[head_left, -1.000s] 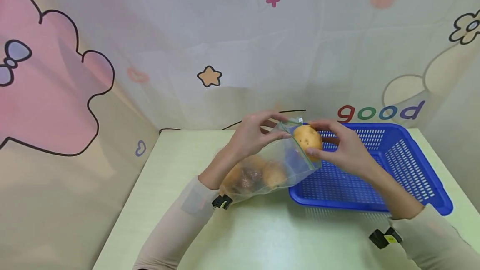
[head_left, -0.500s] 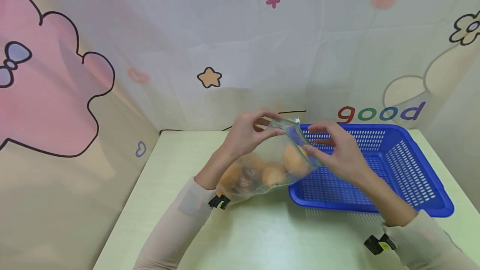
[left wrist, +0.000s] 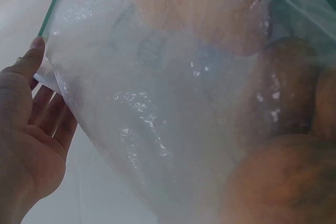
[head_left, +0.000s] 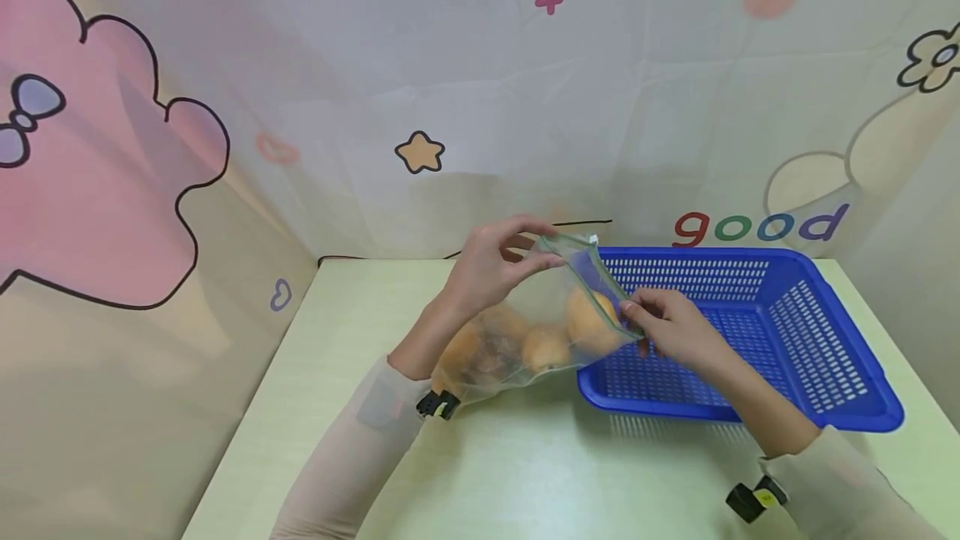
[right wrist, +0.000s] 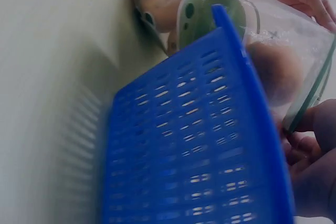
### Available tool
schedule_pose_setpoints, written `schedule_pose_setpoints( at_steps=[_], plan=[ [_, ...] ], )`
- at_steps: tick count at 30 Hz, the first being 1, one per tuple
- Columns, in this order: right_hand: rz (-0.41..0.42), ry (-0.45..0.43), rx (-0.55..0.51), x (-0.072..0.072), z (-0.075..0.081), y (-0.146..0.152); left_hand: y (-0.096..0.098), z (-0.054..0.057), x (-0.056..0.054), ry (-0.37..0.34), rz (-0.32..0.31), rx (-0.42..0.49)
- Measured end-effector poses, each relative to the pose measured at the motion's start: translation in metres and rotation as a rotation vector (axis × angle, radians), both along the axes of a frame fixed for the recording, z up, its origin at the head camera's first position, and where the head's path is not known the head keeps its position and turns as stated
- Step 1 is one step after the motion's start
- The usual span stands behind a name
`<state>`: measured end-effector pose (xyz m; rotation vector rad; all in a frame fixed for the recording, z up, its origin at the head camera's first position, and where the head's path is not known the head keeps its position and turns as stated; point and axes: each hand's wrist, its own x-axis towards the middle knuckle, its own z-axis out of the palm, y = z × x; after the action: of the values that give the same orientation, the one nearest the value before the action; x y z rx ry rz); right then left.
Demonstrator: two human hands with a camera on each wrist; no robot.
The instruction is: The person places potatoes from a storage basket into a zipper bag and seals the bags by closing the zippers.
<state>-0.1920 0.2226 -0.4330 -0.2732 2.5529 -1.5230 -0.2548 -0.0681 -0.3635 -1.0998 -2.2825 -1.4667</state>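
A clear zip-top bag (head_left: 517, 373) with a green seal strip lies tilted on the table, its mouth facing right and standing open. Several potatoes (head_left: 546, 348) show through the plastic, one of them close inside the mouth. My left hand (head_left: 487, 265) pinches the upper edge of the mouth between thumb and fingers; in the left wrist view the left hand (left wrist: 37, 135) grips that edge beside the green strip. At the lower front corner of the mouth, my right hand (head_left: 667, 323) pinches the seal edge, as the right hand (right wrist: 310, 145) also does in the right wrist view.
A blue perforated plastic basket (head_left: 810, 340) stands at the right, its left end behind the bag's mouth and under my right hand. The pale green table (head_left: 525, 473) meets a printed cloth backdrop (head_left: 480, 90) at its far edge.
A potato in my right hand has gone into the bag and been let go. The right hand has then lowered and taken hold of the bag's front corner. My left hand shifted slightly left.
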Motion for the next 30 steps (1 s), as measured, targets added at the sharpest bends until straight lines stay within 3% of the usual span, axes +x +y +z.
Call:
schedule_pose_setpoints(
  at_steps=[5, 10, 15, 19, 23, 30],
  plan=[
    [-0.025, 0.019, -0.009, -0.009, 0.026, -0.007, -0.02, 0.001, 0.003, -0.006, 0.037, 0.112],
    [-0.004, 0.096, 0.034, -0.023, 0.07, -0.021, -0.044, 0.022, 0.0, -0.058, 0.063, 0.221],
    [0.017, 0.12, 0.054, -0.028, 0.118, -0.039, -0.066, 0.042, -0.001, -0.018, 0.123, 0.272],
    [0.014, 0.168, 0.013, -0.026, 0.147, -0.047, -0.078, 0.048, -0.001, 0.001, 0.156, 0.325],
    [-0.018, 0.242, -0.009, -0.023, 0.159, -0.054, -0.084, 0.043, -0.003, -0.04, 0.137, 0.373],
    [-0.064, 0.258, -0.009, -0.023, 0.151, -0.06, -0.089, 0.027, -0.005, -0.1, 0.128, 0.37]
  ],
)
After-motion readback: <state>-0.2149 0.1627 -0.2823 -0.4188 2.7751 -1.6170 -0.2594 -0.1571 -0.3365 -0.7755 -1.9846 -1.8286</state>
